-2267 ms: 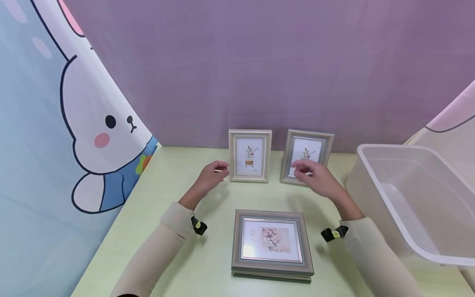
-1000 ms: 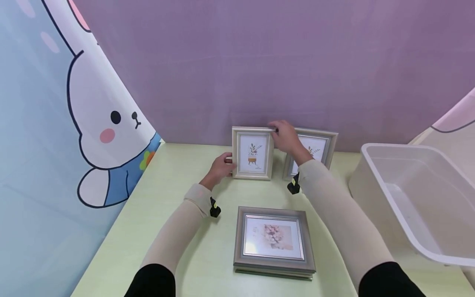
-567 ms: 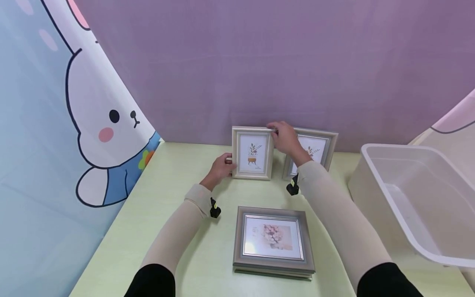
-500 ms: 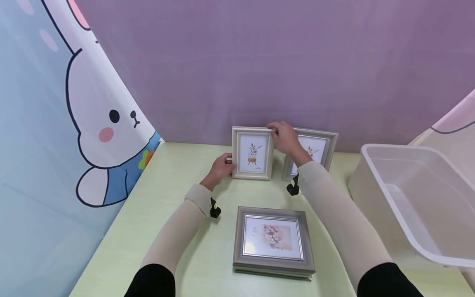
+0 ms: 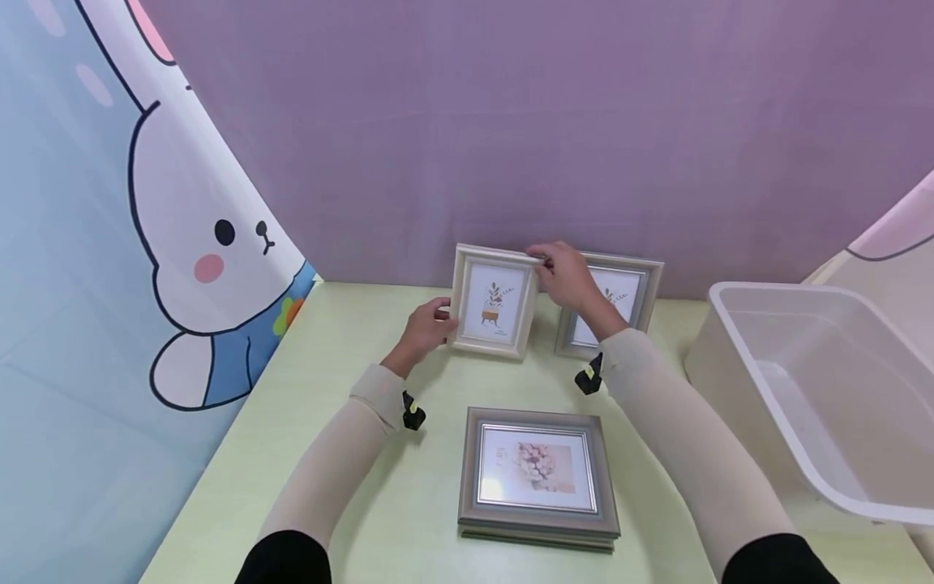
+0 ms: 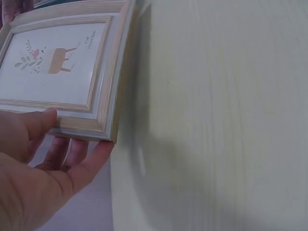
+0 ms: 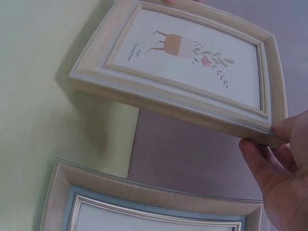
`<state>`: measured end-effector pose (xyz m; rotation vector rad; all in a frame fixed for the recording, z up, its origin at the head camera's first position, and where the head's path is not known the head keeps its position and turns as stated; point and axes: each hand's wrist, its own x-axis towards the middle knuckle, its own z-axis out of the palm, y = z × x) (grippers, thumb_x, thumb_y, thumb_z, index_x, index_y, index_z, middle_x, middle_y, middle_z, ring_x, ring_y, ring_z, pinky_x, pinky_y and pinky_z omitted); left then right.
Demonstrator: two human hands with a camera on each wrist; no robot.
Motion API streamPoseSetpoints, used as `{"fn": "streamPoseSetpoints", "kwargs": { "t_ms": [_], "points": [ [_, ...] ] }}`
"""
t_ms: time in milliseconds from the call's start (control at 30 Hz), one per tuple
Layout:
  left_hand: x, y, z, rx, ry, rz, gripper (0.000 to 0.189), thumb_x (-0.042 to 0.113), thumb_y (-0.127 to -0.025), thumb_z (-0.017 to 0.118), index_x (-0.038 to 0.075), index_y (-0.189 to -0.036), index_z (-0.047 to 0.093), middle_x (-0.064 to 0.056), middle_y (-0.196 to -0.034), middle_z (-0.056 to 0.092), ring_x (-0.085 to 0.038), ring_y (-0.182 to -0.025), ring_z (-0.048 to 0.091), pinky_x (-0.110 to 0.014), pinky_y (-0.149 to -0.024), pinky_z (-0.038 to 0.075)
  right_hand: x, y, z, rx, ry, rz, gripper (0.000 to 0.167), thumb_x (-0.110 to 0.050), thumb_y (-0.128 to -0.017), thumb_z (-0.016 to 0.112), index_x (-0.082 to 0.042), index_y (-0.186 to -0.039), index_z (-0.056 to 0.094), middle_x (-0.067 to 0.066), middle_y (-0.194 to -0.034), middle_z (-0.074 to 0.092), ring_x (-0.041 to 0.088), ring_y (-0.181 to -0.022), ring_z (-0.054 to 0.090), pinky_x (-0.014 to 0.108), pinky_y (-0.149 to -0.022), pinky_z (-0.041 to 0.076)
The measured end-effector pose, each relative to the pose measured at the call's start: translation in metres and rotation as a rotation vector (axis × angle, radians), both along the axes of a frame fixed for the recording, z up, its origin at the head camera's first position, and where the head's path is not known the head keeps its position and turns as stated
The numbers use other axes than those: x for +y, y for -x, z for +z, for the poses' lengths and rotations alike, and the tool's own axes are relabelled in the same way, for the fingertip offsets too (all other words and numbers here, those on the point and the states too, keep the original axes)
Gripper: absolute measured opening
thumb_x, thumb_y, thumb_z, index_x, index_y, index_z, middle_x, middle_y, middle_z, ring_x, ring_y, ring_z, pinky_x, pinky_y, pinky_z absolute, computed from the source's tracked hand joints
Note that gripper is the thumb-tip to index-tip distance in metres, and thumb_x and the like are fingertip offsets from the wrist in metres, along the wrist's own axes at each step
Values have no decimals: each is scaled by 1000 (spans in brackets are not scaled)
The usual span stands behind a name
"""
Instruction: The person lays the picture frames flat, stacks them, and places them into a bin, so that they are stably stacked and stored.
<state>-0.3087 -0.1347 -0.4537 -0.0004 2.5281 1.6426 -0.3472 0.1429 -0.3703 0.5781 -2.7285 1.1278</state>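
Both hands hold a small cream picture frame (image 5: 494,302) with a potted-plant print, tilted slightly clockwise at the back of the table in the head view. My left hand (image 5: 421,331) grips its lower left side; in the left wrist view the thumb lies on the front border and the fingers are behind and below. At the upper right corner, my right hand (image 5: 572,280) pinches the frame between thumb and fingers, as the right wrist view shows. Just right of it, a grey-brown picture frame (image 5: 616,292) leans by the purple backdrop, partly hidden behind the right hand.
A stack of larger picture frames (image 5: 540,470) lies flat nearer the front, a pink flower print on top. At the right stands a deep white plastic bin (image 5: 773,405). The purple backdrop (image 5: 467,146) rises behind, and a cartoon rabbit curtain (image 5: 197,243) borders the left.
Both hands, apart from the cream frame at first, took hold of it. Since half a second ago the frame has tipped clockwise, its bottom shifting left and nearer; the left hand moved left with it.
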Motion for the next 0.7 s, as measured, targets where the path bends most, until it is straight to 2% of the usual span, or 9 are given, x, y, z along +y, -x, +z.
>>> {"fn": "streamPoseSetpoints", "kwargs": {
  "t_ms": [167,367,700],
  "points": [
    [-5,-4,8,80,107,8,50,13,-98,66,11,-146,54,-21,-131,66,-35,-120,66,-43,-91,62,4,-7,-1,-1,27,-2,36,-7,-100,57,-11,-135,64,18,-132,58,33,-116,63,45,-97,57],
    [-9,-8,20,203,181,-5,47,10,-96,66,10,-143,58,-21,-122,72,-35,-114,71,-41,-89,62,13,-19,-5,-10,77,11,34,-5,-97,61,-6,-131,65,18,-121,63,32,-108,65,43,-92,59],
    [-11,-12,41,320,384,-50,44,9,-99,64,12,-142,60,-18,-118,74,-31,-107,73,-42,-84,62,27,-43,-23,-80,136,48,30,-6,-97,66,-6,-127,63,17,-115,70,32,-104,70,43,-89,62]
  ]
}}
